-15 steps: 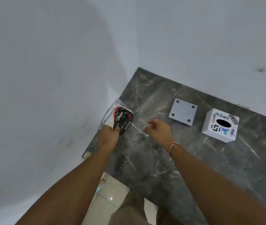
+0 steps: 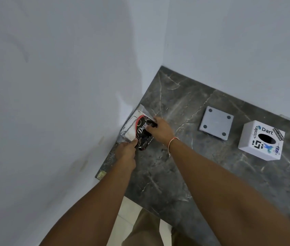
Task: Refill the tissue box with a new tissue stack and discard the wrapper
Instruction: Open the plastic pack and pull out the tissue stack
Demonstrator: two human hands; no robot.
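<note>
Right hand [image 2: 160, 130] now on tissue pack [image 2: 137, 132], box [image 2: 261, 140] apart

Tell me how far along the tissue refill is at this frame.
Early stage. Done: the tissue box sits with its grey base plate off and lying beside it. In hand: both the left hand and right hand grip the wrapped tissue pack at the counter's left edge; the stack looks to be inside its wrapper. Left: unwrap, load the box, refit the plate, discard the wrapper.
</note>
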